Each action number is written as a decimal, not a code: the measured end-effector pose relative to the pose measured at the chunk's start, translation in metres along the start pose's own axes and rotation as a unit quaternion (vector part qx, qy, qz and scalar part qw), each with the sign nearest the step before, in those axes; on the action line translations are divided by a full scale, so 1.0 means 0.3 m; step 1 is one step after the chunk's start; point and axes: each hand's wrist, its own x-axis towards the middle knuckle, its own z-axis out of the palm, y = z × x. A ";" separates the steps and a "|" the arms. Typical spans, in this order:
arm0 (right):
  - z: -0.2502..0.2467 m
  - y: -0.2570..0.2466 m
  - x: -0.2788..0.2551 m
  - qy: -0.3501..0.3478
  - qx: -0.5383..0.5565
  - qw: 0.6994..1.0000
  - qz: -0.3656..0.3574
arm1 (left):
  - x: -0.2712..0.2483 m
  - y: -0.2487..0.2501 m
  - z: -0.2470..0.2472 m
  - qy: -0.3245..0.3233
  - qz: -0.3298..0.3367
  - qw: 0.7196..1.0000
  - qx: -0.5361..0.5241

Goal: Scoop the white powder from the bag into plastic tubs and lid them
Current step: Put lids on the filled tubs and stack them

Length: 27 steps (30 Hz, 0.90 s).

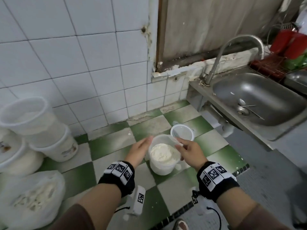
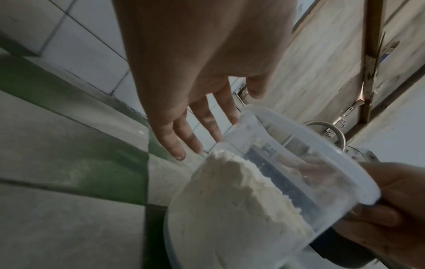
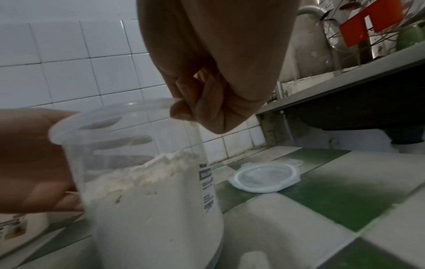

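A clear plastic tub (image 1: 163,165), more than half full of white powder (image 1: 162,154), stands on the green-and-white tiled floor without a lid. My left hand (image 1: 142,146) lies flat against its left wall with straight fingers (image 2: 195,138). My right hand (image 1: 180,146) pinches the tub's right rim between thumb and fingers (image 3: 181,111). In the wrist views the tub (image 2: 253,209) (image 3: 149,191) fills the foreground. Its round lid (image 1: 182,132) (image 3: 264,177) lies on the floor just behind the tub. The open bag of powder (image 1: 33,200) sits at the lower left.
Several white tubs and buckets (image 1: 38,123) are stacked against the tiled wall at the left. A steel sink (image 1: 259,100) with a curved tap (image 1: 232,47) stands at the right, and a red rack (image 1: 274,67) behind it. A sandalled foot (image 1: 181,225) shows at the bottom.
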 end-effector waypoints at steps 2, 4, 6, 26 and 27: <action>-0.060 0.019 -0.001 -0.016 0.013 1.000 0.002 | 0.021 0.016 0.069 -0.006 -0.019 1.000 -0.014; -0.111 0.037 0.003 -0.035 0.039 0.999 0.011 | 0.043 0.024 0.128 -0.013 -0.028 0.999 -0.019; -0.150 0.058 0.016 -0.055 0.053 0.997 0.023 | 0.065 0.030 0.174 -0.008 -0.023 1.000 -0.018; -0.173 0.342 0.267 0.071 0.144 0.947 0.279 | 0.128 0.006 0.282 0.005 -0.046 0.997 -0.068; -0.164 0.345 0.277 0.073 0.152 0.944 0.284 | 0.127 0.003 0.285 0.009 -0.044 0.997 -0.070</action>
